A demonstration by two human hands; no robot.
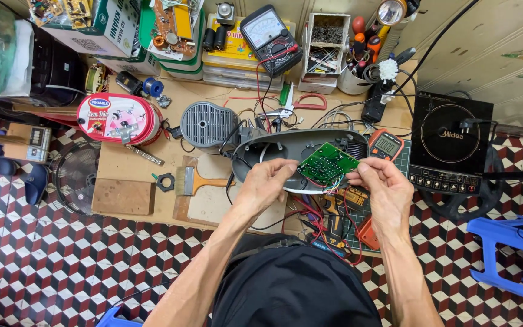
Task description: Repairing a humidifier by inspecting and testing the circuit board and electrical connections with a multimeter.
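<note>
Tilting between both hands, left (266, 181) and right (381, 184): a green circuit board (327, 162).

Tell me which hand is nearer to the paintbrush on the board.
Left. The left hand holds the green circuit board just right of the paintbrush; the right hand grips the board's far side, farther away.

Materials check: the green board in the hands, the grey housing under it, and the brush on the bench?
Green board: looks like rigid laminate with a glossy green coat, dotted with solder points; held by left hand and right hand. Grey housing: probably moulded plastic, smooth with a dull sheen. Brush: handle looks like bare wood, pale bristles; bristle fibre unclear.
</note>
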